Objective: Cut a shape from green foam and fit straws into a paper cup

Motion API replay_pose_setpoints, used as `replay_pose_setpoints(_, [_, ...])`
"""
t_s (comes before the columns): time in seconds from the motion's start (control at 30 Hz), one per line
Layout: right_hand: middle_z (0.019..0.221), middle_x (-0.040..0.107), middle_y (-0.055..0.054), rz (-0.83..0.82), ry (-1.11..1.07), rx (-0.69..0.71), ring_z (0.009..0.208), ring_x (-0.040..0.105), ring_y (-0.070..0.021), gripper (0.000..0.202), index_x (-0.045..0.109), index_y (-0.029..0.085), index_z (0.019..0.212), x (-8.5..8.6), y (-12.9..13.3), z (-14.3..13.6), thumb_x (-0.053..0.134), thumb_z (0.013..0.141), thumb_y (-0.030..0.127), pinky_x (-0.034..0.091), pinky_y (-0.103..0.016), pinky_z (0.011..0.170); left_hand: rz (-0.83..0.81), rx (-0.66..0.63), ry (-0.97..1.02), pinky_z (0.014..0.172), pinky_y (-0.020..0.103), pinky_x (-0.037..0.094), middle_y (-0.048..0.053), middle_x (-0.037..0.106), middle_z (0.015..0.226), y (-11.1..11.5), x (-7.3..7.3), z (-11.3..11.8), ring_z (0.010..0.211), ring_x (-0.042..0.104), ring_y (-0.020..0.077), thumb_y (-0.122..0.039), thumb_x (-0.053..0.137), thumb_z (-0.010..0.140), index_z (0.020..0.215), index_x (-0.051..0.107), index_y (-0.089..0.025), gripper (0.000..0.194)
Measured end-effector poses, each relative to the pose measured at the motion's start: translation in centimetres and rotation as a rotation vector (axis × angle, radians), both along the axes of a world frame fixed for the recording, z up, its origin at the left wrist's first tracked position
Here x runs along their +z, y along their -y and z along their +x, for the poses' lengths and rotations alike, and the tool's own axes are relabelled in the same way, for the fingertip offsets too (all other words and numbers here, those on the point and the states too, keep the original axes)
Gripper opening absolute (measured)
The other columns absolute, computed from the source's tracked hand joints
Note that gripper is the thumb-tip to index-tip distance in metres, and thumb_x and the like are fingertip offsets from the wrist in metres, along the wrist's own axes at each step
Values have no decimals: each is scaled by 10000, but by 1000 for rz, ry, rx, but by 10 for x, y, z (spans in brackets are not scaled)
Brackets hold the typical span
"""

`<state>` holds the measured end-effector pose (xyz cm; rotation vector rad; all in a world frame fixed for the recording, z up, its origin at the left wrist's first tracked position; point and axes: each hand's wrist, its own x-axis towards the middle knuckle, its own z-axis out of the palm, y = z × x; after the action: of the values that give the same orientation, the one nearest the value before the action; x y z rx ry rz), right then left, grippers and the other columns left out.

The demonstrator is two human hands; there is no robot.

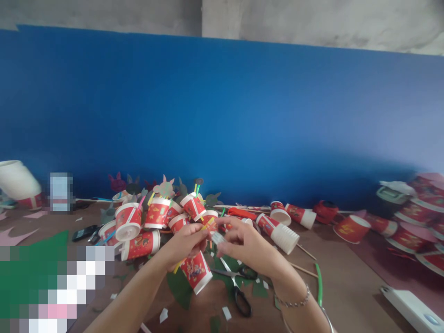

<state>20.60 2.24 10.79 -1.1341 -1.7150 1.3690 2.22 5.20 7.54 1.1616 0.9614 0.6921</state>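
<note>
Near the middle of the table, my left hand (185, 245) is closed in a pinch on a yellow straw (208, 224). A red printed paper cup (197, 273) hangs tilted just below that hand, the straw's lower end beside it. Close on the right, my right hand (243, 240) has its fingers curved around a small clear, whitish piece (218, 238); whether it grips this piece is hard to make out. Black-handled scissors (234, 275) lie spread on the table under my right hand.
Many red paper cups (157, 212) with straws and paper animal heads (165, 187) are piled behind my left hand. Stacked cups (284, 237) lie to the right, near a green strip (319, 284). Paper scraps (226, 313) litter the brown table (347, 296). A blue panel (222, 115) stands behind.
</note>
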Motion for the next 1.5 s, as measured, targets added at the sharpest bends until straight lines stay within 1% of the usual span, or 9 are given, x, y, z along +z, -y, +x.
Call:
replay_pose_setpoints(0.27, [668,659,9,55,110,-35,628,574,-128,464,454,191,1224,-6,-5,5,591,782,215,395,-228,553,81,19,14,400,216,113,-61,467,507,0,2,-3,360,257,14,-483,599,727,706,563,-123,362])
replay_pose_setpoints(0.47, [667,641,17,13,143,-22,585,526,-112,509,450,186,1243,-12,-12,7,590,754,169,352,-219,518,90,38,35,401,214,107,-49,490,521,4,6,-4,361,258,8,-463,614,717,701,583,-112,353])
replay_pose_setpoints(0.63, [578,524,64,19,151,85,511,427,-79,473,489,195,1207,-16,-17,8,598,749,152,277,-203,470,87,-64,19,387,209,117,-46,501,508,7,7,-4,353,272,16,-449,595,747,714,585,-127,323])
replay_pose_setpoints(0.8, [583,543,60,15,155,165,476,378,-62,389,536,207,1151,-16,-19,11,562,770,130,248,-192,445,161,-74,-20,363,205,148,-57,475,454,9,6,-2,335,290,29,-485,569,771,718,581,-133,356])
replay_pose_setpoints(0.97, [610,627,28,-18,187,92,412,352,-51,329,577,188,1072,-24,-23,11,512,763,96,224,-192,403,210,-109,-27,379,189,198,-48,495,473,11,6,-1,378,345,44,-485,549,801,733,583,-137,356])
replay_pose_setpoints(1.13, [632,624,33,-70,28,54,484,461,-71,424,577,204,1118,-40,-33,11,618,703,125,314,-195,462,128,-250,0,365,199,199,-56,466,452,13,6,-4,348,333,44,-470,561,801,753,619,-130,349])
replay_pose_setpoints(1.3, [556,575,58,-214,-103,102,490,489,-74,404,635,179,1041,-39,-38,7,655,644,110,337,-202,498,43,-356,-31,364,203,164,-54,454,416,15,4,0,351,304,46,-434,582,788,740,654,-115,331])
replay_pose_setpoints(1.4, [711,673,-2,-253,-222,106,638,603,-122,433,620,171,1073,-37,-38,6,680,646,143,422,-245,623,52,-360,-94,368,204,195,-47,487,431,16,3,3,350,325,51,-446,588,775,735,657,-115,341])
replay_pose_setpoints(1.5, [880,705,-60,-308,-355,157,776,643,-170,539,577,169,1136,-35,-37,7,682,610,115,445,-290,711,76,-359,-144,377,205,204,-51,484,435,17,3,4,355,312,49,-453,583,776,729,656,-117,347])
